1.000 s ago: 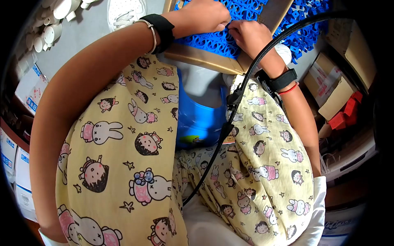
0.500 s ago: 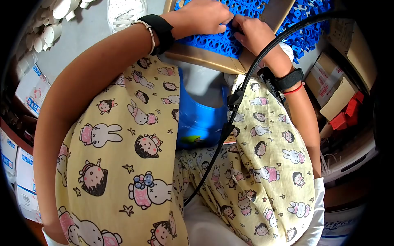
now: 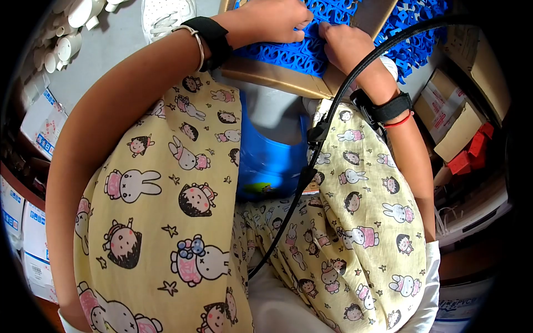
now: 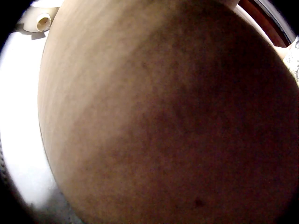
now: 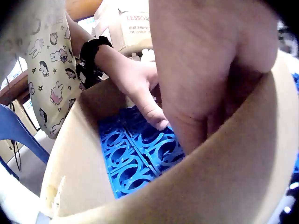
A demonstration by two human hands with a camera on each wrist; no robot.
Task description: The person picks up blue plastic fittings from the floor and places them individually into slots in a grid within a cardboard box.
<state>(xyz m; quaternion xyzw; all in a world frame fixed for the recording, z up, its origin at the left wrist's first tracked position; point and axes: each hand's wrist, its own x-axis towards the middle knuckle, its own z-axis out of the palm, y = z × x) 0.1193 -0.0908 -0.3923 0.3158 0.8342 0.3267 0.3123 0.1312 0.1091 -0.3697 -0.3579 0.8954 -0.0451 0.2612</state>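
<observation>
Blue plastic clips with open rings (image 3: 291, 58) lie packed in rows inside a cardboard box (image 3: 272, 76). Over these rows, in the head view, my left hand (image 3: 272, 22) has its knuckles bent downward. In the right wrist view its thumb (image 5: 150, 112) points down at the clips, and its other fingers are mostly hidden. My right hand (image 3: 347, 47) is at the box's right side, a small gap from the left. Its fingers reach down behind the box wall (image 5: 224, 172) in the right wrist view, so I cannot tell what they hold. Bare skin fills most of the left wrist view.
A heap of loose blue clips (image 3: 408, 53) lies right of the box. White pipe fittings (image 3: 69, 47) are on the floor at upper left, near a white shoe (image 3: 166, 19). A black cable (image 3: 355, 83) crosses the head view. Cardboard boxes (image 3: 452, 105) stand at right.
My hands were together over the clips a second ago and have drawn slightly apart. The right hand shifted a little right. The box has stayed in place.
</observation>
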